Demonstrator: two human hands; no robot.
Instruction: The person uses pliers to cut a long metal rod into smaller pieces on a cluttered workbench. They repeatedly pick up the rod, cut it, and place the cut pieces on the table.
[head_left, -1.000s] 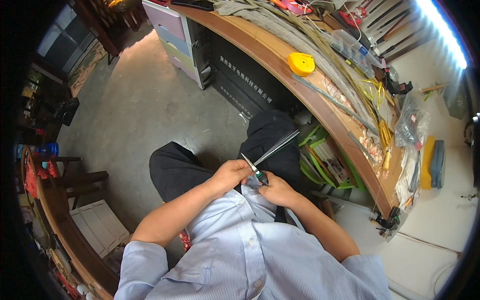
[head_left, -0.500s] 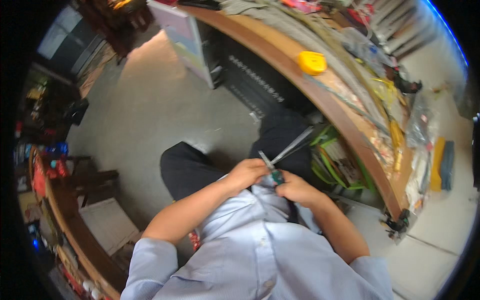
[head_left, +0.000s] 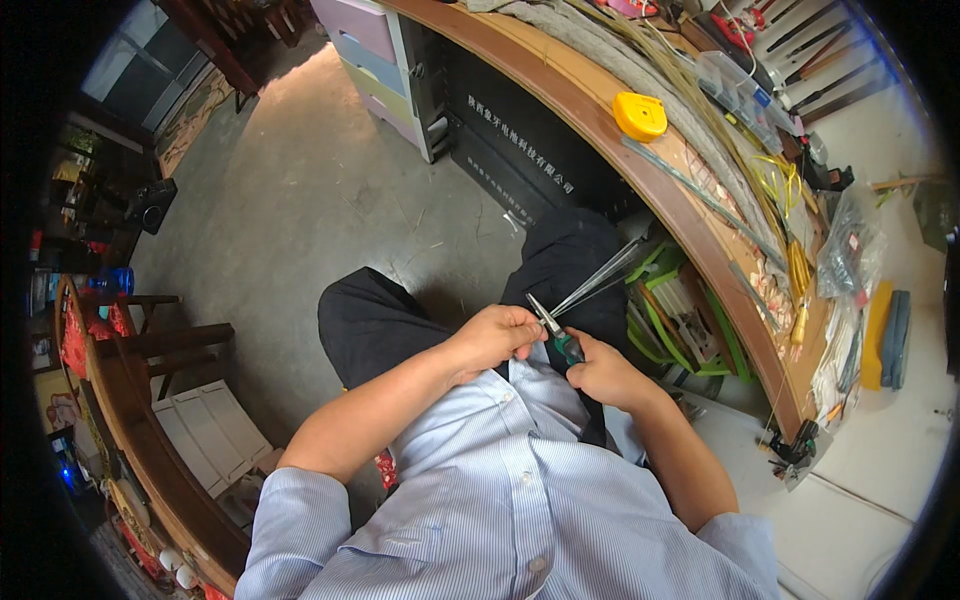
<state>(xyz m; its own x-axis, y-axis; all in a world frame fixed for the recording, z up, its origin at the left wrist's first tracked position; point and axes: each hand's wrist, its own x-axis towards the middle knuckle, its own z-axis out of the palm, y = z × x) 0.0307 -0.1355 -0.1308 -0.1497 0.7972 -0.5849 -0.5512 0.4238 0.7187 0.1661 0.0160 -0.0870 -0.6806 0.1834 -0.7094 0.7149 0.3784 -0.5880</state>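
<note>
My right hand (head_left: 606, 374) is closed around the dark green handles of long-nose pliers (head_left: 548, 318), whose slim metal jaws point up and to the left over my lap. Thin, shiny wires (head_left: 603, 281) run from beside the jaws over my right thigh toward the workbench. Close to the jaws, my left hand (head_left: 490, 342) pinches the near end of these wires between thumb and fingers. Whether the jaws bite on a wire is too small to tell.
A curved wooden workbench (head_left: 715, 245) stands at my right, with a yellow tape measure (head_left: 640, 117) and metal strips on top. Below it are a black box (head_left: 520, 150) and a green-framed rack (head_left: 655, 300). Pastel drawers (head_left: 370, 60) stand ahead; a white panel (head_left: 212, 437) is at left.
The pliers and both hands stay over my lap, with only slight shifts. The view has turned a little and is sharper now; the wires still point toward the bench.
</note>
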